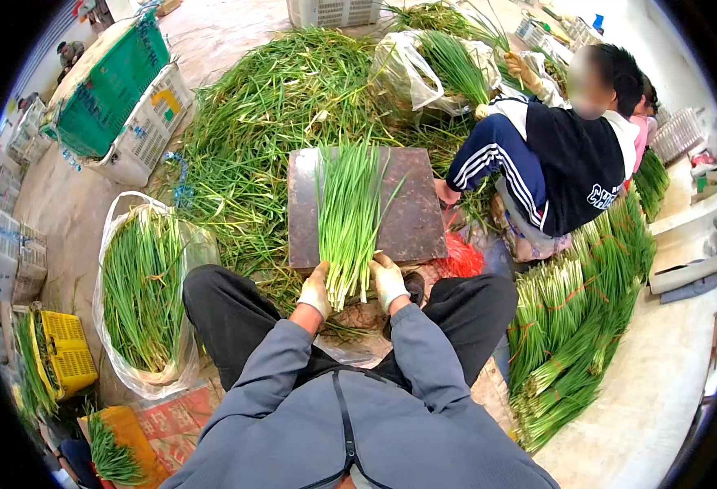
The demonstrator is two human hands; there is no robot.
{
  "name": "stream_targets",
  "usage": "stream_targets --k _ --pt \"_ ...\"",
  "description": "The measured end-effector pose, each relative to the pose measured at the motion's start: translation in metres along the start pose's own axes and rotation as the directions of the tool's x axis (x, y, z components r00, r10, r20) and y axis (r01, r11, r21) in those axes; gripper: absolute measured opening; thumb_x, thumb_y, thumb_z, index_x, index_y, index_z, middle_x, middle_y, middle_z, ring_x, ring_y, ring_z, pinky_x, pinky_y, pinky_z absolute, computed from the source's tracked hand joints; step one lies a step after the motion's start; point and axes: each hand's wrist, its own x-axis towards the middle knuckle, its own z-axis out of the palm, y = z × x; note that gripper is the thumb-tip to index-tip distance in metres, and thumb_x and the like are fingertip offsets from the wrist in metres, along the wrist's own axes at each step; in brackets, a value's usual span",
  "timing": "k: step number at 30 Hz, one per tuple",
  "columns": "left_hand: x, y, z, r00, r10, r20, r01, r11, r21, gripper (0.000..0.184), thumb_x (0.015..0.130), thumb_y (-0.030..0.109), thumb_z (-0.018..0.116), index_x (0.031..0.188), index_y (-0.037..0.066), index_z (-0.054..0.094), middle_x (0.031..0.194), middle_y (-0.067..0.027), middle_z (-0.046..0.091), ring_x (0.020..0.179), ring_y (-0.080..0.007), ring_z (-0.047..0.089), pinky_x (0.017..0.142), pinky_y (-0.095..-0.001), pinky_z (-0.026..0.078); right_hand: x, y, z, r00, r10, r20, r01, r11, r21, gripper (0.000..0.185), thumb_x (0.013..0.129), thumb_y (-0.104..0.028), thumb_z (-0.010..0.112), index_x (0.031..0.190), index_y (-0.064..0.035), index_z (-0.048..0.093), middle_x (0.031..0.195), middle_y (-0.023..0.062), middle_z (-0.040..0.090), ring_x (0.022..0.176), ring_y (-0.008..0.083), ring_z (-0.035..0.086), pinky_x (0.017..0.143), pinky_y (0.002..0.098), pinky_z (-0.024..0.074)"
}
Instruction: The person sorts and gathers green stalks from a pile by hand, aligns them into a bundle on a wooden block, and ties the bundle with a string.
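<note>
A loose bunch of green stalks [349,212] lies on a dark brown board [411,208], its pale ends hanging over the near edge. My left hand [316,291], in a light glove, is at the left side of these pale ends, fingers bent against them. On the other side my right hand [388,279], also gloved, has its fingers curled beside the right edge of the stalks. Both hands are close to the board's front edge. How firmly either hand grips the stalks is hard to see.
Behind the board spreads a big heap of green leaves [252,114]. A plastic bag of stalks [142,285] stands at the left. Tied bundles [582,310] are stacked at the right, near a seated co-worker [566,155]. Crates [142,122] stand at the upper left.
</note>
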Motion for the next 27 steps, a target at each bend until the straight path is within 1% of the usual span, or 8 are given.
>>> stream_targets --k 2,6,10,17,22,24,26,27 --pt "-0.007 -0.001 0.010 0.996 -0.073 0.051 0.071 0.997 0.042 0.036 0.104 0.028 0.051 0.127 0.002 0.060 0.116 -0.0122 0.070 0.096 -0.0267 0.069 0.088 -0.0415 0.057 -0.007 -0.018 0.003 0.986 0.156 0.065 -0.164 0.977 0.135 0.050 0.093 -0.020 0.064 0.136 0.0049 0.054 0.128 0.0140 0.064 0.112 0.0210 0.063 0.091 0.0329 0.0500" --pt "0.008 -0.013 -0.013 0.995 -0.059 0.086 0.020 0.918 0.397 0.034 0.095 0.019 0.068 0.126 0.007 0.063 0.110 -0.0066 0.071 0.096 -0.0227 0.068 0.085 -0.0392 0.054 -0.022 -0.036 0.008 0.993 0.019 0.116 -0.013 0.998 -0.057 0.051 0.092 -0.025 0.066 0.133 0.0042 0.056 0.119 0.0196 0.069 0.111 0.0255 0.066 0.093 0.0337 0.0500" --pt "0.015 -0.018 -0.019 0.994 -0.092 0.049 0.070 0.935 0.348 0.033 0.086 0.012 0.076 0.117 0.007 0.067 0.100 -0.0033 0.071 0.086 -0.0188 0.066 0.077 -0.0350 0.053 -0.026 -0.055 0.007 0.983 0.035 0.182 0.031 0.937 -0.348 0.050 0.092 -0.028 0.064 0.130 0.0036 0.059 0.124 0.0226 0.067 0.116 0.0293 0.065 0.097 0.0353 0.0482" --pt "0.012 -0.012 -0.014 0.995 -0.101 0.016 0.084 0.899 0.430 0.029 0.084 0.009 0.073 0.112 0.004 0.067 0.084 -0.0067 0.069 0.060 -0.0211 0.063 0.049 -0.0370 0.051 0.003 -0.028 0.000 0.991 -0.116 -0.070 0.074 0.898 -0.434 0.038 0.091 -0.025 0.068 0.120 0.0003 0.068 0.107 0.0156 0.073 0.090 0.0220 0.070 0.083 0.0336 0.0536" --pt "0.004 0.001 -0.015 0.975 -0.212 0.072 0.180 0.935 0.306 0.027 0.087 0.011 0.070 0.112 0.003 0.066 0.085 -0.0070 0.069 0.062 -0.0188 0.062 0.052 -0.0345 0.051 0.011 -0.046 0.004 0.971 0.233 -0.059 -0.229 0.971 0.061 0.041 0.096 -0.022 0.064 0.132 -0.0034 0.059 0.102 0.0104 0.071 0.071 0.0123 0.065 0.061 0.0283 0.0522" --pt "0.002 0.009 -0.018 0.952 -0.280 0.122 0.241 0.934 0.266 0.025 0.088 0.008 0.068 0.113 0.003 0.065 0.092 -0.0070 0.069 0.068 -0.0166 0.062 0.059 -0.0325 0.052 0.022 -0.027 0.004 0.995 0.013 -0.094 -0.033 0.978 -0.208 0.041 0.094 -0.019 0.065 0.131 -0.0042 0.060 0.107 0.0125 0.072 0.079 0.0208 0.070 0.071 0.0330 0.0556" --pt "0.000 0.013 -0.018 0.924 -0.329 0.193 0.324 0.944 0.057 0.028 0.090 0.011 0.066 0.116 0.002 0.062 0.095 -0.0077 0.069 0.067 -0.0166 0.062 0.058 -0.0310 0.052 0.018 -0.027 0.011 0.921 -0.390 0.003 0.305 0.715 -0.629 0.046 0.089 -0.015 0.067 0.133 -0.0057 0.058 0.112 0.0148 0.072 0.093 0.0317 0.071 0.084 0.0379 0.0553" --pt "-0.004 0.011 -0.012 0.956 -0.272 0.107 0.257 0.958 0.129 0.026 0.091 0.024 0.067 0.107 0.003 0.068 0.072 -0.0050 0.066 0.055 -0.0179 0.061 0.048 -0.0316 0.048 0.019 -0.028 0.014 0.960 -0.279 0.014 0.213 0.702 -0.679 0.037 0.087 -0.024 0.065 0.119 -0.0057 0.066 0.110 0.0184 0.070 0.104 0.0386 0.066 0.091 0.0444 0.0523"
